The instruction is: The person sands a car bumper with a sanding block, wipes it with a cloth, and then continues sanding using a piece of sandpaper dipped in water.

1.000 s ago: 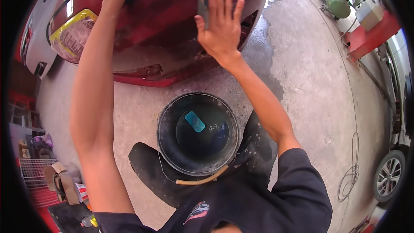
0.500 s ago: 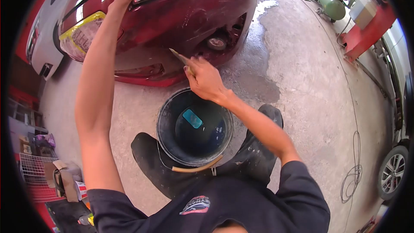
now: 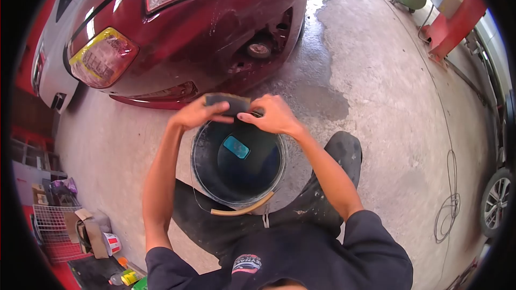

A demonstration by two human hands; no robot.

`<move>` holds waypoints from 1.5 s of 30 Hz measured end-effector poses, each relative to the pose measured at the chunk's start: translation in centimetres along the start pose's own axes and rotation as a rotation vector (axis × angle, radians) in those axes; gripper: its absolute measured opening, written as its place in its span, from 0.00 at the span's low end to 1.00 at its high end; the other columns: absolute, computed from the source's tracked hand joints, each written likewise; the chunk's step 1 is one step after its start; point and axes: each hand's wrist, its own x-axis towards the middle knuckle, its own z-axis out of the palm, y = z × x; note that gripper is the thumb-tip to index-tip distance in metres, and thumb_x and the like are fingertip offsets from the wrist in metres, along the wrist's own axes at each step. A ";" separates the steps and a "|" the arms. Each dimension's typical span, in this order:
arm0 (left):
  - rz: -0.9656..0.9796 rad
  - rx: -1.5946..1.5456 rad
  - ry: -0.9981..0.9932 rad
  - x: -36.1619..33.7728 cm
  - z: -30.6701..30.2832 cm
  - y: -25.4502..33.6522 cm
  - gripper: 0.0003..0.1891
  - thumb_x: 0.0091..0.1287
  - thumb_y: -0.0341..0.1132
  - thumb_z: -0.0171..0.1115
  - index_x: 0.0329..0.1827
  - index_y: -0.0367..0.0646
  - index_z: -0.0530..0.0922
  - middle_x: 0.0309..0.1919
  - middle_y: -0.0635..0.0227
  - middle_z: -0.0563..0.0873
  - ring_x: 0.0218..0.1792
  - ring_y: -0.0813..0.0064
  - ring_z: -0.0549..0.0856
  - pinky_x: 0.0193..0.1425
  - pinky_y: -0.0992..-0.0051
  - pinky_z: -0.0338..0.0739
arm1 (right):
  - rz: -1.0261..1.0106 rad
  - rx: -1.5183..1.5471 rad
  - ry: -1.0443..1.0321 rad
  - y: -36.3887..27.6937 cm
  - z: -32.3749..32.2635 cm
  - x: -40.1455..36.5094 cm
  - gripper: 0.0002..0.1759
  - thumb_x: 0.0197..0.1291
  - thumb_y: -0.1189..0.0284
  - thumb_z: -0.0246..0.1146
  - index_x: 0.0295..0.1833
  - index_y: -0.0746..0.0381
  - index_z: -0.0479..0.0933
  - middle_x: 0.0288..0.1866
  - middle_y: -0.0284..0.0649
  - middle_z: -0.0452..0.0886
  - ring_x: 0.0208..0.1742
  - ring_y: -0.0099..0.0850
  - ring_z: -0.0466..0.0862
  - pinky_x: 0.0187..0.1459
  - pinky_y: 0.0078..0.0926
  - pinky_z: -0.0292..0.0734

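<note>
Left hand (image 3: 200,113): come down to the bucket's (image 3: 206,169) far rim
Dark sheet (image 3: 228,103): now between right hand (image 3: 274,116) and left, near that rim

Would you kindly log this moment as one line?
left hand: holding dark sheet; right hand: holding same sheet; sheet: over far side of bucket; blue block: inside bucket

On the chest of the dark shirt (image 3: 317,244), a printed logo (image 3: 247,263) carries pale, curved capitals that seem to begin REYNA, the rest of the word being unclear; a smaller line beneath it looks like CAR followed by something too small to read. The print on the red-and-white container (image 3: 112,243) at lower left, the yellow label on the bottle (image 3: 130,277) below it, and the lettering-like marks on the yellow-edged lamp (image 3: 105,56) cannot be made out.
</note>
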 end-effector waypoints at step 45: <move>0.603 2.286 0.337 5.1 -10.9 16.9 0.48 0.68 0.33 0.62 0.92 0.72 0.55 0.91 0.89 0.56 0.92 0.64 0.42 0.90 0.39 0.18 | 0.501 0.148 0.054 2.5 6.6 0.6 0.28 0.78 0.46 0.57 0.55 0.59 0.89 0.48 0.52 0.92 0.54 0.55 0.90 0.57 0.52 0.83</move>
